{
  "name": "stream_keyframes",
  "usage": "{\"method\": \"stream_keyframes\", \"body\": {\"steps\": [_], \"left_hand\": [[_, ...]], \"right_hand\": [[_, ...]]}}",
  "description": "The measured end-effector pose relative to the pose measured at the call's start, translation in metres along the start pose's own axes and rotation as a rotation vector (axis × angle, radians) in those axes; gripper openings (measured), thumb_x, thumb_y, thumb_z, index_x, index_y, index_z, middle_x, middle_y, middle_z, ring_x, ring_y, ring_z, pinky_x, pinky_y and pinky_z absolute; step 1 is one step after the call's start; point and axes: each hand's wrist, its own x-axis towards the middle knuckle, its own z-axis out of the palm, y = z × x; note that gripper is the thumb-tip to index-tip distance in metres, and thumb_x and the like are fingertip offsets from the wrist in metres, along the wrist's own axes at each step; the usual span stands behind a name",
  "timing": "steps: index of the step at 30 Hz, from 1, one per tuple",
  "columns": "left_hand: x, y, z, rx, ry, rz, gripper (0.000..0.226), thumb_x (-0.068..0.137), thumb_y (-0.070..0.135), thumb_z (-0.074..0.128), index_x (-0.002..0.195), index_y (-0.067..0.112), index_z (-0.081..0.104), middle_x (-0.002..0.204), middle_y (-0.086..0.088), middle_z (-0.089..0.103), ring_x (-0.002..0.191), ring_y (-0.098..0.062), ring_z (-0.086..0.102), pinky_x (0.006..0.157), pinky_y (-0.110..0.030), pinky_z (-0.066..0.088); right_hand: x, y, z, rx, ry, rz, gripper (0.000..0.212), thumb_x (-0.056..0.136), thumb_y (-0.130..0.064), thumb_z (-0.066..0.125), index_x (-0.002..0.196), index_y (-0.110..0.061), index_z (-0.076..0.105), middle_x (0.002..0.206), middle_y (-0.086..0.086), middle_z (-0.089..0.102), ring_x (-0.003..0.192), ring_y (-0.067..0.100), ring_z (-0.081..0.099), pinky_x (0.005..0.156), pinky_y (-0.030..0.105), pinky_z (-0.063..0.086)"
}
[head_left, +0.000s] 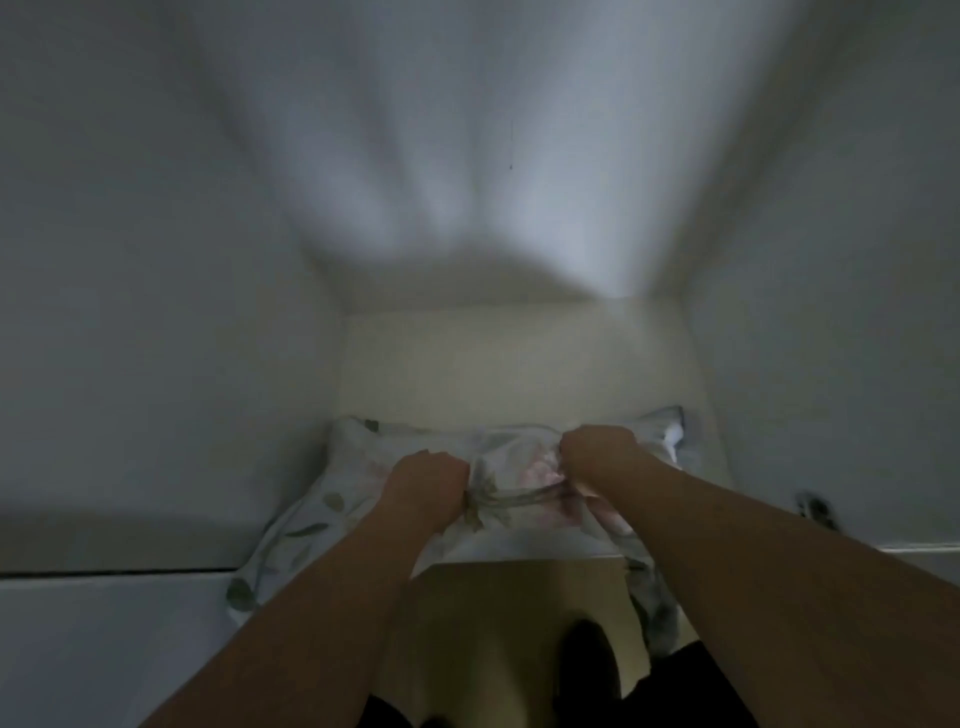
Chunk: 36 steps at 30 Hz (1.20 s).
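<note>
A white cupboard recess (156, 322) with plain side walls opens ahead, dim and blurred, and a cream shelf (493, 364) runs back to its rear wall. A flowered cloth (514, 467) lies across the front of that shelf, spanning it from side wall to side wall. The left hand (428, 480) is curled tight on a bunched fold left of the cloth's middle. The right hand (597, 452) is likewise closed on a gather right of the middle and a little further back, with a taut ridge of fabric between them. The cloth's long axis runs left to right, and its left and right ends droop over the front edge
</note>
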Motion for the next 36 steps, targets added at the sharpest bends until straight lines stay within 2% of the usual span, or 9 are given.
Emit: {"method": "stream_keyframes", "body": {"steps": [5,8,14,18,22,25,27,29,36], "left_hand": [[-0.105,0.031,-0.107,0.011,0.073,0.073,0.023,0.089,0.022,0.051,0.101,0.011,0.066,0.099,-0.008,0.069,0.09,-0.028,0.066,0.074,-0.035,0.047],[-0.169,0.058,-0.157,-0.084,0.019,0.111,0.021,0.09,0.027,0.053,0.095,0.01,0.065,0.094,-0.01,0.068,0.085,-0.03,0.065,0.069,-0.031,0.044],[-0.286,0.102,-0.243,-0.308,-0.044,0.141,0.023,0.092,0.028,0.053,0.092,0.007,0.062,0.097,-0.014,0.066,0.091,-0.03,0.063,0.077,-0.035,0.046],[-0.353,0.122,-0.282,-0.378,-0.038,0.132,0.027,0.091,0.027,0.055,0.093,0.001,0.064,0.097,-0.019,0.066,0.092,-0.033,0.062,0.077,-0.034,0.043],[-0.393,0.137,-0.309,-0.449,0.0,0.11,0.033,0.091,0.033,0.059,0.1,0.003,0.068,0.101,-0.016,0.068,0.091,-0.027,0.063,0.079,-0.03,0.045],[-0.41,0.142,-0.321,-0.433,0.006,0.075,0.031,0.094,0.027,0.056,0.108,0.001,0.067,0.109,-0.017,0.067,0.1,-0.027,0.062,0.082,-0.028,0.042],[-0.421,0.141,-0.324,-0.426,0.01,0.043,0.028,0.095,0.027,0.055,0.105,0.004,0.068,0.107,-0.015,0.068,0.1,-0.027,0.063,0.081,-0.029,0.043],[-0.432,0.136,-0.326,-0.418,-0.005,-0.006,0.03,0.094,0.03,0.056,0.105,0.005,0.068,0.108,-0.013,0.068,0.101,-0.026,0.062,0.081,-0.029,0.044],[-0.499,0.063,-0.313,-0.586,0.078,-0.21,0.037,0.096,0.036,0.051,0.109,0.005,0.065,0.115,-0.013,0.065,0.104,-0.025,0.059,0.082,-0.027,0.04]], "right_hand": [[-0.133,0.011,-0.066,0.023,-0.026,0.055,0.033,0.09,-0.026,0.053,0.121,-0.014,0.058,0.113,0.001,0.064,0.102,0.022,0.062,0.084,0.032,0.047],[-0.219,0.014,-0.09,0.135,-0.042,0.032,0.07,0.084,-0.031,0.06,0.14,-0.01,0.025,0.125,0.007,0.057,0.11,0.026,0.057,0.094,0.039,0.044],[-0.389,0.007,-0.102,0.157,0.025,-0.069,0.122,0.067,-0.06,0.064,0.148,-0.01,-0.012,0.158,0.011,-0.003,0.145,0.03,-0.001,0.116,0.054,0.001],[-0.462,0.011,-0.11,0.07,0.161,-0.114,0.134,0.059,-0.081,0.055,0.146,-0.011,-0.019,0.158,0.01,-0.015,0.146,0.028,-0.01,0.116,0.055,-0.004],[-0.49,0.007,-0.121,-0.031,0.34,-0.106,0.119,0.071,-0.069,0.057,0.148,-0.011,-0.013,0.159,0.011,-0.002,0.146,0.029,0.005,0.116,0.054,0.004],[-0.496,-0.003,-0.137,-0.073,0.415,-0.121,0.086,0.075,-0.049,0.062,0.143,-0.011,0.024,0.133,0.012,0.051,0.118,0.03,0.052,0.099,0.043,0.038],[-0.502,-0.014,-0.152,-0.109,0.424,-0.149,0.034,0.078,-0.033,0.059,0.109,-0.018,0.057,0.1,0.002,0.066,0.085,0.023,0.064,0.071,0.032,0.044],[-0.509,-0.029,-0.167,-0.154,0.379,-0.15,0.006,0.08,-0.023,0.056,0.08,-0.021,0.061,0.08,-0.002,0.066,0.063,0.017,0.056,0.061,0.027,0.038],[-0.519,-0.114,-0.219,-0.368,0.301,-0.241,0.023,0.083,-0.014,0.053,0.06,-0.018,0.049,0.06,-0.006,0.047,0.049,0.011,0.043,0.056,0.026,0.036]]}}
